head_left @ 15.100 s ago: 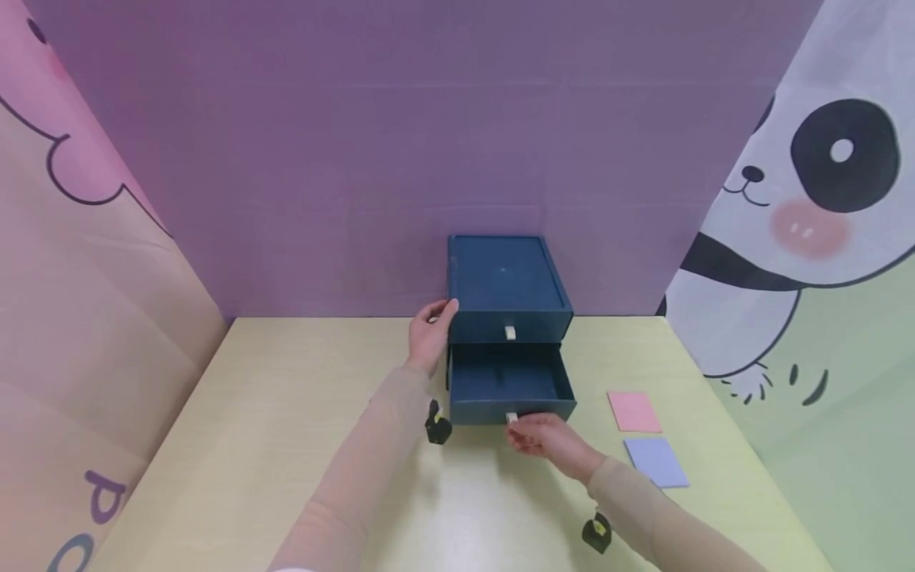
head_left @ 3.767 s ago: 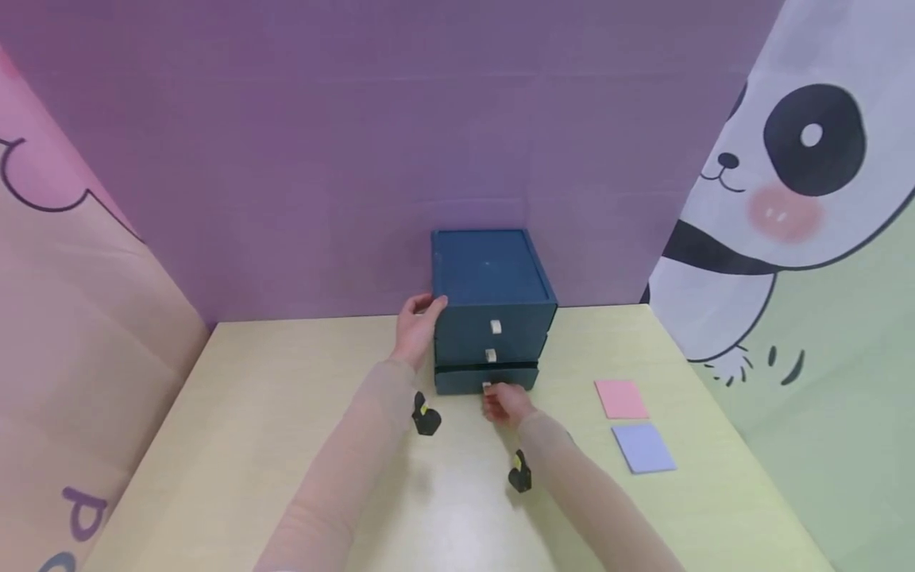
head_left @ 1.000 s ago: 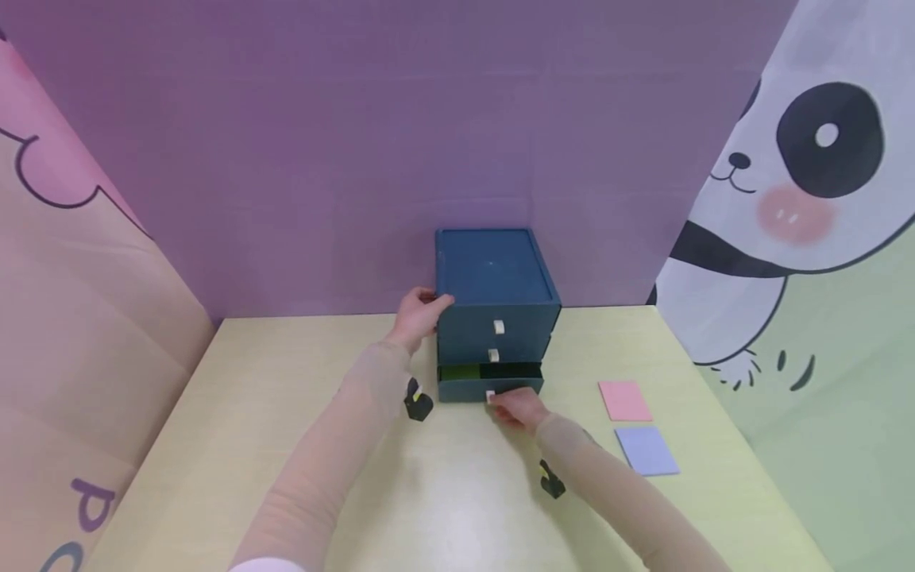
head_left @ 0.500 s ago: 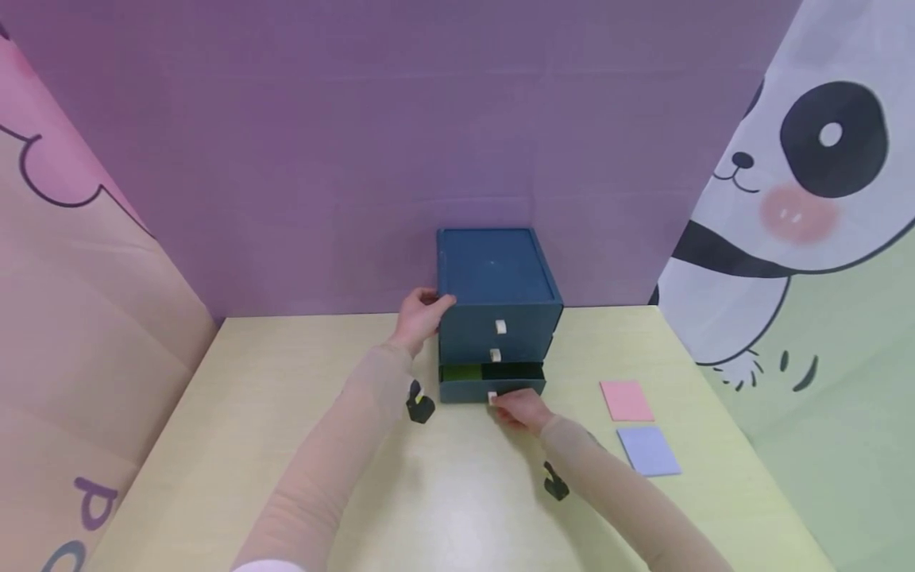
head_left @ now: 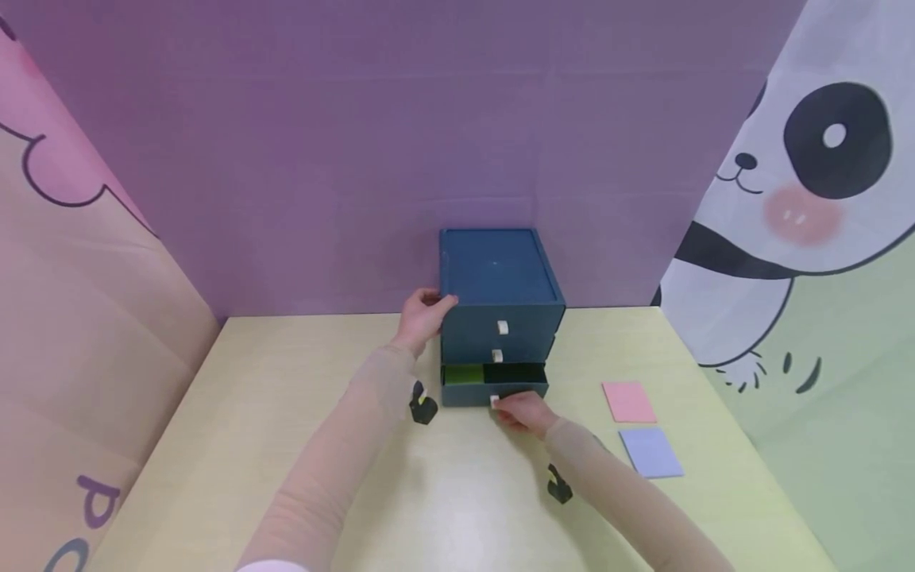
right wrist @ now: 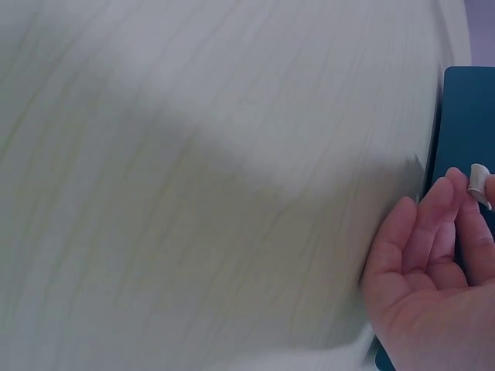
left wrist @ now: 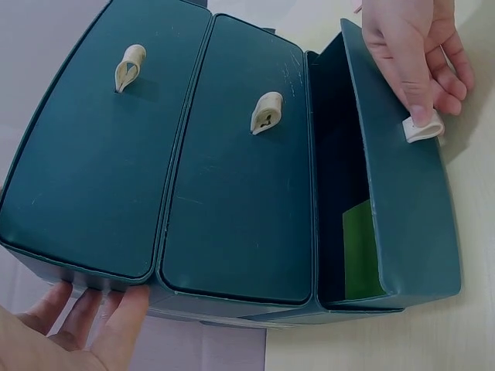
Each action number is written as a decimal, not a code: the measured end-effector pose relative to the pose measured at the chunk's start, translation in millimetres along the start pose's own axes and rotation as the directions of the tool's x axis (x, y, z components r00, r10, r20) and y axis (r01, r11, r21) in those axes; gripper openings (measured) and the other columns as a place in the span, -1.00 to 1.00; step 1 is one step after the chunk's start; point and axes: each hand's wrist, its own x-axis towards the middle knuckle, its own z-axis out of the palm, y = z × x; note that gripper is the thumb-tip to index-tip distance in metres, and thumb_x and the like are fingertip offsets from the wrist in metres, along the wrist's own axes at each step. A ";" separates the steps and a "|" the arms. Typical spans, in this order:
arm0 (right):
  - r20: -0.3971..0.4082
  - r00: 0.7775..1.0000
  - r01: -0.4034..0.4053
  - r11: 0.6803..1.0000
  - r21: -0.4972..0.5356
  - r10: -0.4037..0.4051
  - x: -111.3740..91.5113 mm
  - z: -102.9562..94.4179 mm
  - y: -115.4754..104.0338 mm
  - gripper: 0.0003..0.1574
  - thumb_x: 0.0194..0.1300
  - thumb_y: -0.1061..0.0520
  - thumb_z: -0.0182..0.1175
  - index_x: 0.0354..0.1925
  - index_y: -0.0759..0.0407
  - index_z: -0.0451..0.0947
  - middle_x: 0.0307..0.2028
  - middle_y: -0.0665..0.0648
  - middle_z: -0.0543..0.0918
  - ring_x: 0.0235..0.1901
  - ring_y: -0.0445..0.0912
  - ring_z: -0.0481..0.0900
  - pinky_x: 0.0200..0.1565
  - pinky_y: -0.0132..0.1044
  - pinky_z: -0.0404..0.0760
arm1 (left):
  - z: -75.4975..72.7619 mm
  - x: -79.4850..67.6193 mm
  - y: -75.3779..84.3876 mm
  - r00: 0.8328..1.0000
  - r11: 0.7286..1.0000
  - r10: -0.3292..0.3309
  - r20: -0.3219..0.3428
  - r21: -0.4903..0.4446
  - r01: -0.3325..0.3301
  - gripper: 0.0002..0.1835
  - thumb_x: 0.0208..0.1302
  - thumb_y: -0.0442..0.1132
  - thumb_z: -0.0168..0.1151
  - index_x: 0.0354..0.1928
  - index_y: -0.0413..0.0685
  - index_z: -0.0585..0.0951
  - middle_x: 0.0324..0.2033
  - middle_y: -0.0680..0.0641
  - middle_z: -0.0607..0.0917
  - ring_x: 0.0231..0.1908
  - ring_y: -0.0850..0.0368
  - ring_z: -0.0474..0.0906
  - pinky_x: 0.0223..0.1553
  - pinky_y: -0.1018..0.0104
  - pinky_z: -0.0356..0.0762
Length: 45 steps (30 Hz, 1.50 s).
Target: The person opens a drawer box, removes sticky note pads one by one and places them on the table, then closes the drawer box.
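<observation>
A dark blue three-drawer cabinet (head_left: pixel 500 266) stands against the back wall. Its bottom drawer (head_left: pixel 465 395) is pulled part of the way out, while the upper two are closed. Something flat and green (left wrist: pixel 361 255) shows inside that drawer, on its left side. The right hand (head_left: pixel 527 411) pinches the drawer's pale loop pull (left wrist: pixel 423 127) between thumb and fingers. At the cabinet's upper left side, the left hand (head_left: pixel 420 316) rests its thumb and fingertips against the wall near the front edge. The drawer's rear part is hidden under the drawer above.
To the right on the pale wooden table (head_left: pixel 286 413) lie a pink square (head_left: pixel 629 402) and a lilac square (head_left: pixel 651 453). A purple backdrop (head_left: pixel 322 159) rises behind the cabinet, and a panda-print panel (head_left: pixel 808 183) flanks it on the right.
The middle drawer, out at first, is now closed. The right hand has drawn the bottom drawer farther out, bringing the green thing into sight. The left hand stays at the cabinet's side.
</observation>
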 end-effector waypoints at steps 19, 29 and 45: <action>-0.030 0.999 0.011 0.999 -0.035 -0.012 -8.7 1.3 -1.4 -0.64 0.23 0.08 0.24 -0.19 0.38 0.64 -0.47 0.06 0.66 -0.47 -0.14 0.56 -0.34 -0.29 0.59 | 1.6 0.1 0.0 1.000 1.000 -0.001 -0.012 -0.019 0.001 -0.45 0.22 -0.06 0.23 0.20 -0.13 0.40 0.11 -0.16 0.49 0.03 -0.03 0.48 -0.07 0.09 0.53; -0.013 1.000 0.019 1.000 -0.008 -0.019 -11.3 1.2 0.0 -0.67 0.22 0.11 0.23 -0.21 0.40 0.63 -0.50 0.06 0.65 -0.48 -0.15 0.58 -0.33 -0.28 0.62 | 1.7 -0.2 -0.3 1.000 1.000 -0.009 -0.007 -0.030 0.009 -0.45 0.21 -0.05 0.25 0.19 -0.12 0.41 0.10 -0.16 0.48 0.06 -0.04 0.46 0.00 0.03 0.52; 0.014 1.000 0.019 0.999 -0.042 -0.018 -14.4 -0.3 2.5 -0.69 0.20 0.10 0.26 -0.25 0.37 0.63 -0.51 0.05 0.64 -0.50 -0.16 0.56 -0.37 -0.30 0.59 | 0.1 0.0 -0.9 1.000 0.999 -0.010 0.001 -0.040 0.010 -0.45 0.23 -0.05 0.23 0.20 -0.11 0.39 0.11 -0.16 0.47 0.07 -0.04 0.45 -0.01 0.03 0.51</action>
